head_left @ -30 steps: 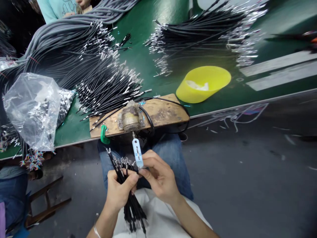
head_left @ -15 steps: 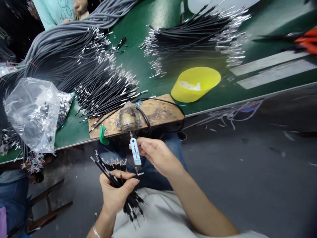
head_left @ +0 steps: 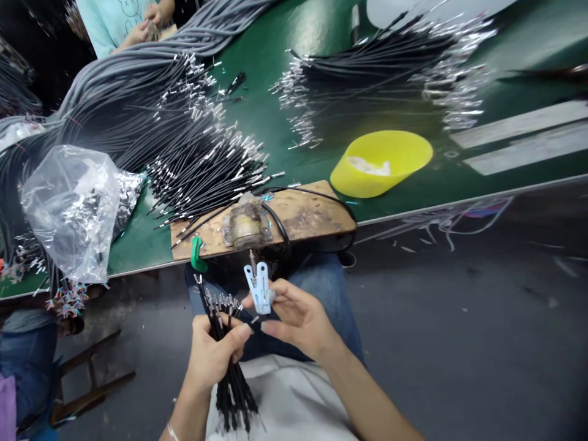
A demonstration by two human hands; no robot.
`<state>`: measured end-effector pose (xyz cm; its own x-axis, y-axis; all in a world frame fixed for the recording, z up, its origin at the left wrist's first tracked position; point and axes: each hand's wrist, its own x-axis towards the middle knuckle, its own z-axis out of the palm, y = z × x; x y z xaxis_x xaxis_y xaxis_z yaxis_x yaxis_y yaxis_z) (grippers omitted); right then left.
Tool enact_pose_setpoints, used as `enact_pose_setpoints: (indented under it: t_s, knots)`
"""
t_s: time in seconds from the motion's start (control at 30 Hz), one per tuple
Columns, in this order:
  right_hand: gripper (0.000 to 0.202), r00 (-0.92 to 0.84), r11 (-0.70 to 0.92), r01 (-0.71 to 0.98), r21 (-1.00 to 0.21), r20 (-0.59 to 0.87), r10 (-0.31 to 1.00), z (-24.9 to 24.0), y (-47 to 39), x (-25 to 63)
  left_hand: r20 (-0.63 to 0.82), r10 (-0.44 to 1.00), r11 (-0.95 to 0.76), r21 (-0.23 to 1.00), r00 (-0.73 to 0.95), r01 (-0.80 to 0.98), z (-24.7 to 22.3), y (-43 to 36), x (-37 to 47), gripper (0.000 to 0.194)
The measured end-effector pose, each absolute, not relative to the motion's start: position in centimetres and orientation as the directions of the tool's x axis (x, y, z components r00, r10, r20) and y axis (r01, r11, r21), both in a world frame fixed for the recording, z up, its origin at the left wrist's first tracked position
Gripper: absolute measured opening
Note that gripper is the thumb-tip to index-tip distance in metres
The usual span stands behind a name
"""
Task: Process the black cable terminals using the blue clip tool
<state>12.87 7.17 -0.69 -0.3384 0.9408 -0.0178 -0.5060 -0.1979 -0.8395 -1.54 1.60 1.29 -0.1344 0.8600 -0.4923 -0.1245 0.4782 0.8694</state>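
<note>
My left hand is closed around a bundle of black cables with silvery ends, held upright over my lap. One cable end pokes out past its thumb tip, toward the right hand. A light blue clothespin hangs from the thin metal shaft of a small motor at the table edge. My right hand is beside the clothespin, with a finger behind it. Its thumb is below the clothespin, apart from the fingers, and nothing is visibly gripped between them.
The motor sits on a wooden board beside a green clamp. Piles of black cables and a clear plastic bag lie to the left. A yellow cup stands right of the board. Across the table is another person.
The clothespin has turned from edge-on to showing both its legs. My right hand has shifted lower, its thumb now near the left thumb. The cable bundle hangs straighter. The camera view has shifted slightly.
</note>
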Motion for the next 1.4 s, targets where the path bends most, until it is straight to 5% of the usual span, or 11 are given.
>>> enact_pose_setpoints:
  t_s: [0.2, 0.4, 0.63, 1.2, 1.4]
  knots:
    - [0.029, -0.223, -0.289, -0.377, -0.88, -0.217, 0.95, -1.4, 6.1, 12.4, -0.567, 0.822, 0.543, 0.806, -0.045, -0.234, 0.2, 1.3, -1.1, 0.047]
    - [0.014, -0.073, 0.02, -0.233, -0.972, 0.038, 0.997, -1.4, 5.4, 12.6, -0.585, 0.809, 0.543, 0.78, -0.056, -0.311, -0.1, 1.3, -0.9, 0.04]
    - [0.016, -0.24, 0.247, -0.108, -0.963, 0.267, 0.933, -0.8, 6.1, 13.2, -0.597, 0.802, 0.562, 0.748, 0.011, -0.353, 0.1, 1.2, -1.0, 0.042]
    - [0.019, -0.197, 0.329, 0.017, -0.944, 0.319, 0.927, 0.1, 5.8, 13.6, -0.615, 0.777, 0.611, 0.69, 0.132, -0.388, 0.4, 1.3, -0.9, 0.05]
    - [0.009, -0.194, 0.316, -0.009, -0.949, 0.311, 0.93, 0.4, 5.5, 13.2, -0.564, 0.814, 0.576, 0.749, 0.141, -0.329, -0.8, 0.7, -1.3, 0.037]
